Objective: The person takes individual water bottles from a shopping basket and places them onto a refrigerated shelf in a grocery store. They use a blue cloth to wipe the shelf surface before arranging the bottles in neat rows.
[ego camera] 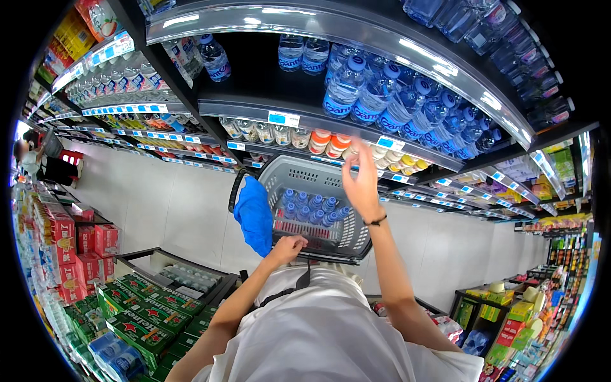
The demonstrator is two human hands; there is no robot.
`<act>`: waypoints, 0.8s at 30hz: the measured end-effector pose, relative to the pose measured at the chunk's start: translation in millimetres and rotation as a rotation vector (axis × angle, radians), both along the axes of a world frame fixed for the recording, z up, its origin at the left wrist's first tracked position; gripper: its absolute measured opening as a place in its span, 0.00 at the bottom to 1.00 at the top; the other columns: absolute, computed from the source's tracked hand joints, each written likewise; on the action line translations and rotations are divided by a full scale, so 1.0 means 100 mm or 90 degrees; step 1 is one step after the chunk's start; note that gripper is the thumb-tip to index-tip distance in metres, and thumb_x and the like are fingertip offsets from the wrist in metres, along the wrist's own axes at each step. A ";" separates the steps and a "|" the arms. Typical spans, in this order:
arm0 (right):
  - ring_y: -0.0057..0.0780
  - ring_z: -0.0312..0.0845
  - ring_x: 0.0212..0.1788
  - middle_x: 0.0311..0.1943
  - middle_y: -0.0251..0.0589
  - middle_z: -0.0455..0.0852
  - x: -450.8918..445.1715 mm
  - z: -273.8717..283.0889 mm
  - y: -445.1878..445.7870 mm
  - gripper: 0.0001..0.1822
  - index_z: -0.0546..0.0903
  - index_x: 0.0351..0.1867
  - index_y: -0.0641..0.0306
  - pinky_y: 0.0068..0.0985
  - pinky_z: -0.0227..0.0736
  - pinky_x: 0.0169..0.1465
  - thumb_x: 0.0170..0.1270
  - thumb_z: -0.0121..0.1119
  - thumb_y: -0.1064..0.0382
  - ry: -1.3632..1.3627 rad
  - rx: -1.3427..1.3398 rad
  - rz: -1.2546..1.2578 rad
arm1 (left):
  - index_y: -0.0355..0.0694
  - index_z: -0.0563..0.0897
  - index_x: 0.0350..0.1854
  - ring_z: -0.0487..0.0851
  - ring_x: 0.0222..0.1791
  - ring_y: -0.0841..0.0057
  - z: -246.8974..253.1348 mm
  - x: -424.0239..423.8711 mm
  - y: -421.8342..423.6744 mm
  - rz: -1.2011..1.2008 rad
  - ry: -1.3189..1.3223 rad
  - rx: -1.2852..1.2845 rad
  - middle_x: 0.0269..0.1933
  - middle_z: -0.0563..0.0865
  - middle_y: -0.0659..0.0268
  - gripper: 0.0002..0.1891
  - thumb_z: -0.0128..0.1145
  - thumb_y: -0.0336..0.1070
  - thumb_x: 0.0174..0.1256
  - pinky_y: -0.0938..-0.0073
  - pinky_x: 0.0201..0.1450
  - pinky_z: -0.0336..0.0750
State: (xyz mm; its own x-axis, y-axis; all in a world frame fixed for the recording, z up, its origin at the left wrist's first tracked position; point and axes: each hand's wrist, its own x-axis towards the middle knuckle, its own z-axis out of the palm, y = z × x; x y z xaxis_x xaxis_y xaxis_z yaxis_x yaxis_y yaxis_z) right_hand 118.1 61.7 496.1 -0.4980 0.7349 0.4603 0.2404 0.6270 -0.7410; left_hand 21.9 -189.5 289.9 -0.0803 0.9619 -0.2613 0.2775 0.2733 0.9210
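Note:
My right hand (361, 179) is raised over the right side of a grey plastic shopping basket (305, 167), fingers apart, slightly blurred and holding nothing. Beyond it, several water bottles (343, 93) with blue caps and blue labels stand in rows on a dark shelf (267, 102). More blue-capped bottles (317, 203) stand upright inside the basket. Near the basket's close rim rests my left hand (289, 248), its fingers curled; whether it grips the rim is hard to see. A blue cloth (255, 217) hangs over the basket's left side by the black handle.
Jars with orange and yellow labels (336, 145) fill the shelf below. Stacked green Heineken cartons (143, 329) stand behind me to the left, red boxes (64, 238) beyond. A person (52, 164) is in the aisle at far left. Shelves (487, 315) with goods stand at right.

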 end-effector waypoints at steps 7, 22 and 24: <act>0.32 0.85 0.33 0.70 0.64 0.68 -0.71 0.79 0.45 0.43 0.56 0.78 0.75 0.30 0.82 0.41 0.64 0.65 0.70 0.014 0.158 -0.093 | 0.32 0.84 0.50 0.91 0.34 0.68 0.42 -0.41 -0.04 0.064 -0.112 -0.076 0.37 0.92 0.57 0.12 0.51 0.32 0.75 0.68 0.41 0.84; 0.45 0.85 0.50 0.50 0.54 0.84 -0.78 0.61 0.42 0.36 0.69 0.62 0.68 0.35 0.80 0.54 0.55 0.78 0.61 0.021 -0.029 -0.118 | 0.31 0.85 0.46 0.88 0.28 0.77 -0.02 -0.70 -0.36 0.208 -0.253 -0.061 0.36 0.92 0.57 0.14 0.44 0.29 0.78 0.76 0.34 0.84; 0.43 0.86 0.51 0.51 0.53 0.84 -0.72 0.57 0.30 0.36 0.71 0.62 0.66 0.34 0.79 0.55 0.54 0.78 0.62 0.051 -0.037 -0.102 | 0.31 0.85 0.46 0.88 0.28 0.77 -0.03 -0.63 -0.30 0.213 -0.281 -0.076 0.36 0.92 0.57 0.15 0.43 0.32 0.79 0.76 0.34 0.84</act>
